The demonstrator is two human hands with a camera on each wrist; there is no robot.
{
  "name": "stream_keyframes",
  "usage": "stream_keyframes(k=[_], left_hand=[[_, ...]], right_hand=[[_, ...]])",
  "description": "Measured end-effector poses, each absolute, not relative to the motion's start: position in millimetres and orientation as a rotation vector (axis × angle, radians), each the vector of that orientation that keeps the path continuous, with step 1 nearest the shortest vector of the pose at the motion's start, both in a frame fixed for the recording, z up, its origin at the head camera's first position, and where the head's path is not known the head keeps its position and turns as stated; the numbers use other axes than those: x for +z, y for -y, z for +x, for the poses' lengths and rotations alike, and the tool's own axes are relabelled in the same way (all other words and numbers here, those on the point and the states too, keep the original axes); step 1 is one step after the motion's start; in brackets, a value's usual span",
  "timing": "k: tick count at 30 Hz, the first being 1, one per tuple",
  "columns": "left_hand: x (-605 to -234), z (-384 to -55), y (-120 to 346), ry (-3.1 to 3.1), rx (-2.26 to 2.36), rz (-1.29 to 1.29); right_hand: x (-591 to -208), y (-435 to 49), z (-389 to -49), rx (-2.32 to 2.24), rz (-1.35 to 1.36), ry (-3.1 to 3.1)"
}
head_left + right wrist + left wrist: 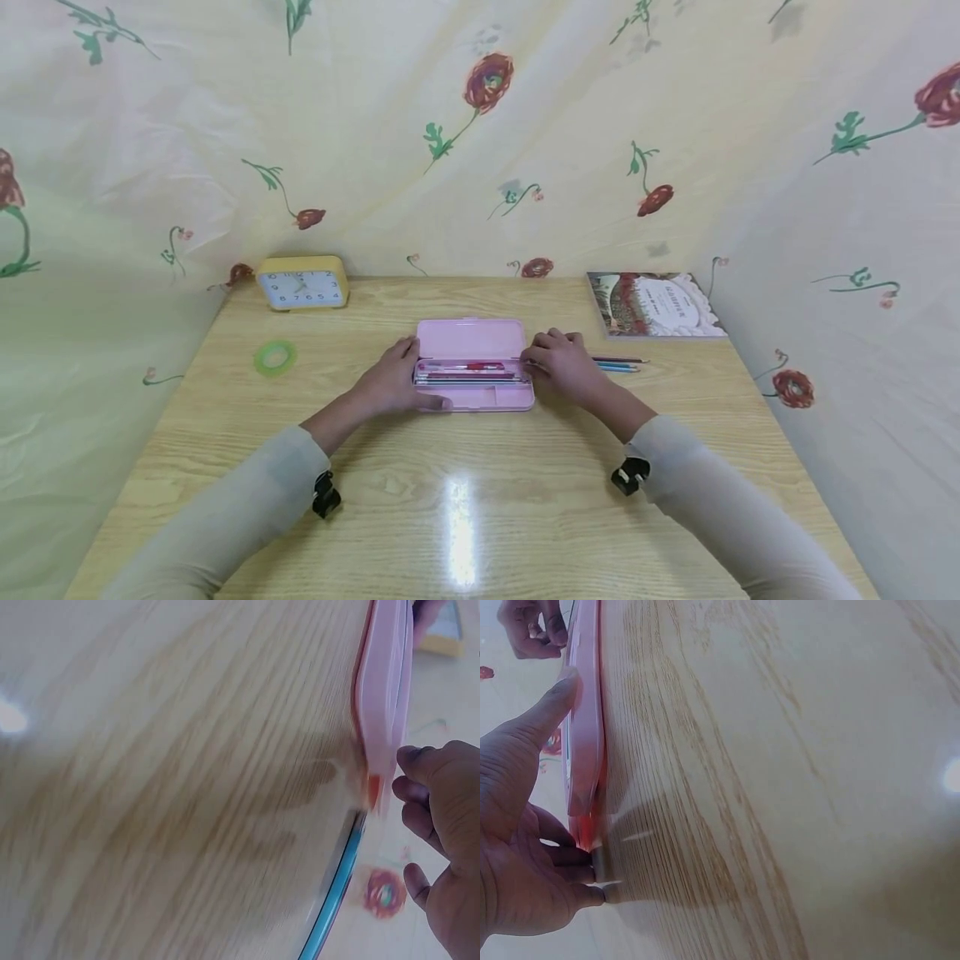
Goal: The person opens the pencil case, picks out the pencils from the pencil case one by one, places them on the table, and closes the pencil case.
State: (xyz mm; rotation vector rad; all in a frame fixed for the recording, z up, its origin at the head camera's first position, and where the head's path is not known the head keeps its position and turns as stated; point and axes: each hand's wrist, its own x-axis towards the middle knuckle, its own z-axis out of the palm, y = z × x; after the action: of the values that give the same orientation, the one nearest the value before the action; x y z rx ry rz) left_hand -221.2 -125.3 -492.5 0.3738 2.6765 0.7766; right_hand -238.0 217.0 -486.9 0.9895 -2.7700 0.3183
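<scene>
**Pink case between two hands; right-hand contact unclear**

Left hand [390, 382] is bent round the left end of the open pencil case [471, 400], thumb along its front edge, fingers at the end and back corner; their tips are partly hidden from where I stand. Right hand [566, 365] is at the opposite end, fingers curled; I cannot tell whether they pinch anything.

Between the hands, in the tray: a red pen [486, 367] and several pencils [465, 379], too close together to count, right ends running toward the right fingers. Lid [471, 337] stands open behind them.

Loose pencils [618, 367] project from behind the right hand, inner ends covered by it. Beyond it, a book [622, 304], cover text illegible. Left of the left hand: green ring [259, 358]; farther off, yellow clock [302, 265], hands faint.
</scene>
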Motion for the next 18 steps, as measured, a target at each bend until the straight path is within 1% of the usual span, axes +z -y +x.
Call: stream_keyframes(k=[5,10,18], left_hand=[[-491.2,-221.0,123.9,-2.675,0.77,0.369],[-492.7,-221.0,124.4,-2.668,0.763,0.362],[-493.4,-221.8,124.6,-2.674,0.767,0.354]], right_hand=[[-485.2,-199.9,-232.6,0.313,1.044,2.791],[-486.4,-195.0,-228.4,0.317,1.088,2.812],[-486.1,-191.7,-227.6,0.284,1.06,2.866]])
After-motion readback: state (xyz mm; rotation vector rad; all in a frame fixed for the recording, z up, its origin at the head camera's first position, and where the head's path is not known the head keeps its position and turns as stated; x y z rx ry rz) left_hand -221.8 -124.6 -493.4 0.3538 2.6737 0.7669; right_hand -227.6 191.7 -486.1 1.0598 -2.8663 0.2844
